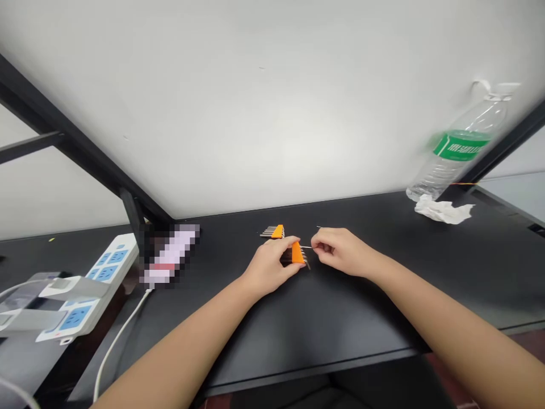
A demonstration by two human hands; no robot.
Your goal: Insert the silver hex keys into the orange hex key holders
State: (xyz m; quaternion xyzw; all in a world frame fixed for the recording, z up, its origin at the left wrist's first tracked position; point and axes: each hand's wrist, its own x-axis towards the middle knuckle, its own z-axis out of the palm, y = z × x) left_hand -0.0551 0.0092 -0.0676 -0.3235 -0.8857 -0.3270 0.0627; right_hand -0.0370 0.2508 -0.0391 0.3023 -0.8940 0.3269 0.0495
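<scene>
My left hand [268,264] grips an orange hex key holder [297,253] between thumb and fingers, just above the black table [327,318]. Several metal keys stick out on the holder's right side. My right hand [340,250] pinches a thin metal hex key [307,247], whose other end reaches the holder; whether it sits inside a slot I cannot tell. Behind my left hand, a second orange holder [277,232] with several metal keys lies on the table.
At the left are a white power strip [106,267] with plugged-in chargers, a pixelated phone-like object [170,255] and its white cable [121,329]. A large clear bottle [460,142] and crumpled tissue [443,210] stand at the back right. A white wall [272,113] rises behind.
</scene>
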